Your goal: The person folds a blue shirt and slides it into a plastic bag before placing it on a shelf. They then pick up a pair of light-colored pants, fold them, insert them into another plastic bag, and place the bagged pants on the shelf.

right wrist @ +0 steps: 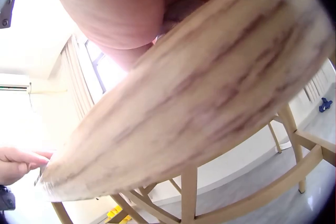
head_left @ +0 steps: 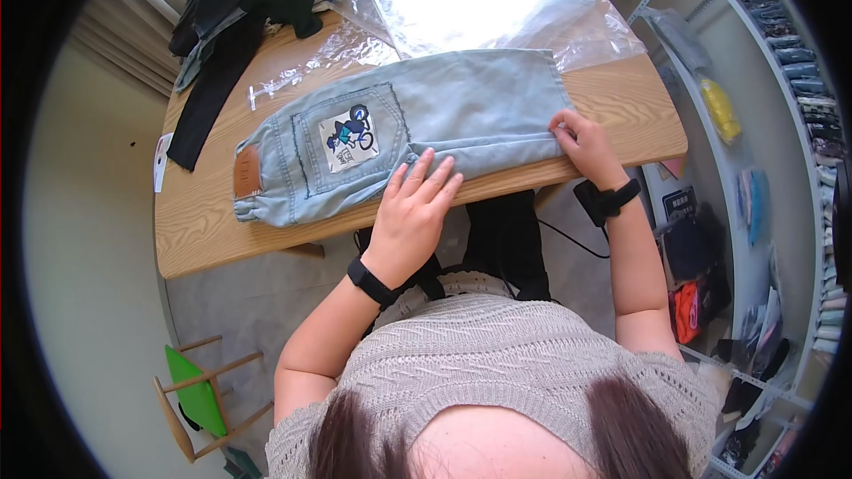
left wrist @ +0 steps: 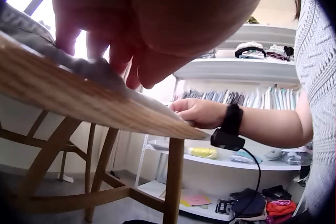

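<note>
Light blue jeans (head_left: 479, 93), folded lengthwise, lie across the wooden table with the waistband and a brown leather patch (head_left: 248, 170) at the left. A back pocket carries a cartoon patch (head_left: 349, 137). The left hand (head_left: 410, 217) rests with spread, nearly straight fingers on the near edge of the jeans, mid-length; the left wrist view shows its fingertips (left wrist: 142, 77) on the cloth. At the hem end on the right, the right hand (head_left: 587, 149) pinches the near corner between thumb and curled fingers. Its fingertips are mostly hidden by the table edge in the right wrist view.
Clear plastic bags (head_left: 497, 0) lie behind the jeans. Dark clothes (head_left: 257, 0) are heaped at the back left, one black piece hanging toward the table's left edge. Shelves (head_left: 763, 124) with folded garments stand at the right, a green-seated chair (head_left: 197, 392) at the lower left.
</note>
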Action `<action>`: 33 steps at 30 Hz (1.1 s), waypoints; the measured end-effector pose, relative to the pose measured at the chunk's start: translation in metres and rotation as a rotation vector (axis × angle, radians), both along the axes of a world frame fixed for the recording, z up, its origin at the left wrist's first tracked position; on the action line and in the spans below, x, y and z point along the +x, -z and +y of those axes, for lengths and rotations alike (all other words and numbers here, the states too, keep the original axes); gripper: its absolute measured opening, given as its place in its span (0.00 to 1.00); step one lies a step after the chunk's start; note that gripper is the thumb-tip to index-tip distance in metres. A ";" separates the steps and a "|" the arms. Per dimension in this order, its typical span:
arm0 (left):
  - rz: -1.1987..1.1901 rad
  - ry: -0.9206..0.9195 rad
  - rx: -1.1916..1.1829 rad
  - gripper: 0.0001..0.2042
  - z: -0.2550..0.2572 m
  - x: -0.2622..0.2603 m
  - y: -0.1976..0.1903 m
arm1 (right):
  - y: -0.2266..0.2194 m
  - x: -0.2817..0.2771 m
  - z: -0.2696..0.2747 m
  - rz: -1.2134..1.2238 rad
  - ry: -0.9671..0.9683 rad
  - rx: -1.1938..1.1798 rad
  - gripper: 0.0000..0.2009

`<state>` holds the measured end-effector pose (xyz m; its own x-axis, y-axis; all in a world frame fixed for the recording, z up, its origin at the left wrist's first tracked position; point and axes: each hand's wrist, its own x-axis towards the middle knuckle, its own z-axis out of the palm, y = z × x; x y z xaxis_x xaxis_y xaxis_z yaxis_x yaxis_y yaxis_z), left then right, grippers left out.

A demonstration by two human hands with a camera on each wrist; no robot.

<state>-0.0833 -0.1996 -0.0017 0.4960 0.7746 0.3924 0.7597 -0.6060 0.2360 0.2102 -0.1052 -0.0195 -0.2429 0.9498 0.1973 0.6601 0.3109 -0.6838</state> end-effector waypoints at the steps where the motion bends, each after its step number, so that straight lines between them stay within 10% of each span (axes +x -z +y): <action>1: 0.052 -0.085 0.003 0.18 0.003 0.000 0.008 | -0.003 -0.001 -0.001 -0.006 0.018 -0.037 0.04; 6: -0.024 -0.142 -0.115 0.18 0.018 -0.008 0.026 | 0.009 0.003 -0.014 -0.094 0.147 0.347 0.11; 8: -0.036 -0.137 -0.119 0.18 0.019 -0.008 0.023 | 0.007 0.000 -0.026 -0.320 0.597 0.205 0.22; 15: -0.040 -0.143 -0.096 0.18 0.018 -0.005 0.025 | -0.018 -0.008 -0.023 -0.376 0.590 -0.233 0.30; 17: -0.052 -0.151 -0.098 0.18 0.018 -0.005 0.026 | -0.017 -0.005 -0.018 -0.285 0.586 -0.271 0.26; 19: -0.049 -0.159 -0.086 0.18 0.017 -0.004 0.027 | -0.008 -0.005 -0.014 0.635 0.519 -0.376 0.21; 23: -0.061 -0.160 -0.083 0.18 0.016 -0.005 0.028 | 0.006 -0.020 -0.015 1.527 0.410 -0.358 0.20; 27: -0.061 -0.159 -0.070 0.18 0.016 -0.003 0.028 | 0.006 -0.018 -0.033 1.979 0.300 -0.499 0.15; 33: -0.046 -0.164 -0.085 0.19 0.016 -0.003 0.027 | 0.002 -0.011 -0.045 1.315 0.304 -0.223 0.28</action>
<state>-0.0866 -0.1831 -0.0285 0.3435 0.8749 0.3414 0.8337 -0.4514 0.3181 0.1994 -0.1504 -0.0215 0.2252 0.9733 -0.0449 -0.4875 0.0726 -0.8701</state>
